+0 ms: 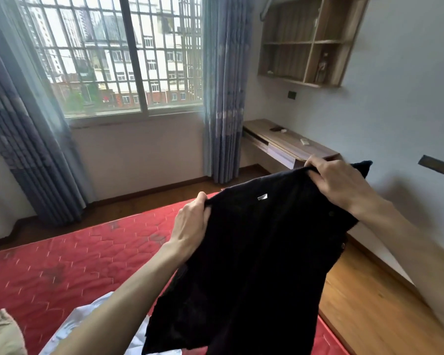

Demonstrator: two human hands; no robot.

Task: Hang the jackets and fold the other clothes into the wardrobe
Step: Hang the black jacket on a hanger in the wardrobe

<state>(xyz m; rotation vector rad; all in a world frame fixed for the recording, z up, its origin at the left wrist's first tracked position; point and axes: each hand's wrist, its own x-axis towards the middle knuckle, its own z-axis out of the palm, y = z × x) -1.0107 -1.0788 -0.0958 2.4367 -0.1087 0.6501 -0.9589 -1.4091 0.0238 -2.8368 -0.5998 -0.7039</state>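
A black garment (256, 254) hangs in the air in front of me, above the right part of a red mattress (82, 254). My left hand (190, 226) grips its top edge at the left corner. My right hand (336, 180) grips the top edge at the right corner, higher up. A small light label shows near the top of the cloth. Its lower part hangs loose and covers the mattress edge. No wardrobe is in view.
A light blue-white cloth (82, 321) and a beige cloth (3, 334) lie on the mattress at the lower left. A wooden desk (290, 144) stands by the right wall under a wall shelf (305, 39). Curtains flank the window; wooden floor lies to the right.
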